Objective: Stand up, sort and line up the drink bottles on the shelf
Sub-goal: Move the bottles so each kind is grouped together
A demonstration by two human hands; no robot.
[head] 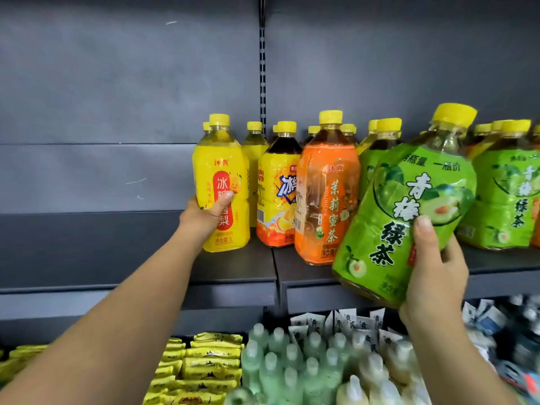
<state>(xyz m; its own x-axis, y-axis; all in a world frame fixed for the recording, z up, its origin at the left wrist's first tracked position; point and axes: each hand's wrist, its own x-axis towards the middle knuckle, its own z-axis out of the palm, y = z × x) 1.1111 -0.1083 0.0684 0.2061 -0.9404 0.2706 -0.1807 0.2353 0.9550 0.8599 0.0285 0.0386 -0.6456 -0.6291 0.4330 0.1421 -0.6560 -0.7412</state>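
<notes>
We judge the work to be around the middle. On the shelf (239,267) most bottles already stand upright, caps up, and they seem grouped by kind — yellow ones at the left, one orange in the middle, green ones at the right. Still, the front line is not even: the iced tea bottle (276,194) stands a little farther back than its neighbours, and we cannot tell how tidy the back rows are.

Our left hand (204,211) grasps the yellow bottle (222,182) at the left end of the row, thumb across its label; this bottle stands upright on the shelf. Our right hand (435,270) holds the green tea bottle (406,211) by its lower part, thumb on the label. This bottle is tilted, its cap leaning to the right, and its base hangs over the near edge of the shelf, in front of the orange bottle (327,194) and the other green bottles (505,194). It must still find its place among them.

The bottles are closed with yellow caps. Above the labels we see liquid — dark brown in the iced tea and orange bottles, paler in the yellow ones. All look full.

On the lower shelf lie yellow packets (204,366) and pale small bottles (292,363).
</notes>
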